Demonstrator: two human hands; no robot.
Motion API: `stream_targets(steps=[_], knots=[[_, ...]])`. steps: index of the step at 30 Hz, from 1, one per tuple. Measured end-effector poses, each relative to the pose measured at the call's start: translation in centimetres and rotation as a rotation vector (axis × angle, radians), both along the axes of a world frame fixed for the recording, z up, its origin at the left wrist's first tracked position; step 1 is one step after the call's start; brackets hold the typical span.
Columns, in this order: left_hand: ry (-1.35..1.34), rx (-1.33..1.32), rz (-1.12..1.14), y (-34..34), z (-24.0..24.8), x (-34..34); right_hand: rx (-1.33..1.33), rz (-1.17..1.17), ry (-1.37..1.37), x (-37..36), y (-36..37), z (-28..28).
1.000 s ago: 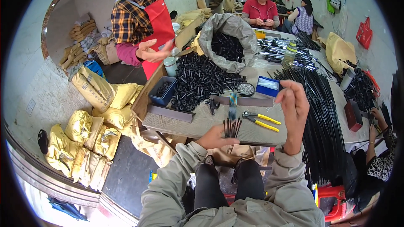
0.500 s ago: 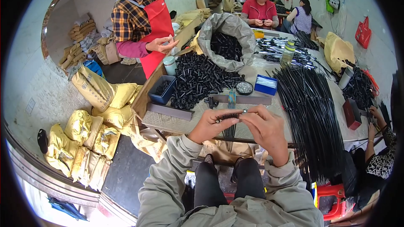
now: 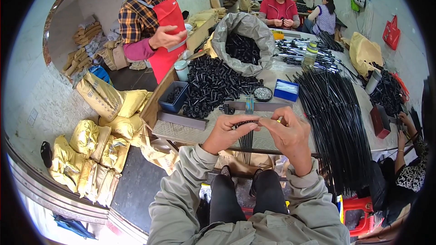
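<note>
Above the table's near edge, my left hand (image 3: 225, 132) is closed around a small black ribbed piece (image 3: 245, 124), mostly hidden by the fingers. My right hand (image 3: 290, 131) meets its right end, thumb and fingertips pinched together. Whatever lies between those right fingertips is too small or hidden to make out. Just beyond and below my hands, a bundle of thin dark rods (image 3: 245, 143) with blue-tinted ends lies across a grey bar (image 3: 268, 106). A round dish of small shiny parts (image 3: 262, 93) and a blue box of thin pale pieces (image 3: 286, 90) stand behind the bar.
Black tubular parts (image 3: 206, 84) are heaped at the left, beside a blue bin (image 3: 173, 97) and an open grey sack (image 3: 265, 41). Long black rods (image 3: 334, 127) hang over the table edge at right. A person in a red apron (image 3: 169, 27) stands at left; others sit around.
My right fingers have shifted on the black piece, and the shiny bit seen between my fingertips is now hidden. The person in the red apron has moved a hand slightly left and up.
</note>
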State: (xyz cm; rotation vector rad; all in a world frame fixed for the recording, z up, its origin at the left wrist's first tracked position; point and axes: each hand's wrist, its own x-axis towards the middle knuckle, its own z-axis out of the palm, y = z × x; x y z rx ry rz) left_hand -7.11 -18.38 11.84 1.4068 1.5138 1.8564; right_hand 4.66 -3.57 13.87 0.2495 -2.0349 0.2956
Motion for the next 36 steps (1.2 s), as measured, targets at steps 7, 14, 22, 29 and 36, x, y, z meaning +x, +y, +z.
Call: stream_targets(steps=[7, 14, 22, 29, 36], knots=[[0.007, -0.024, 0.002, 0.1, -0.2, -0.2, -0.033, 0.020, -0.004, -0.4, 0.2, -0.3], [0.028, -0.015, 0.064, 0.1, 0.1, -0.1, 0.023, 0.035, 0.023, -0.7, 0.3, -0.1], [0.057, -0.050, 0.074, -0.2, 0.3, -0.2, 0.025, 0.096, 0.003, -1.1, 0.8, -0.6], [0.131, -0.062, 0.051, -0.6, 0.2, -0.2, 0.031, 0.162, 0.006, -1.0, 0.3, -0.5], [0.125, -0.079, -0.016, -0.3, -0.2, -0.5, 0.129, 0.152, -0.055, -0.2, 1.5, 0.4]])
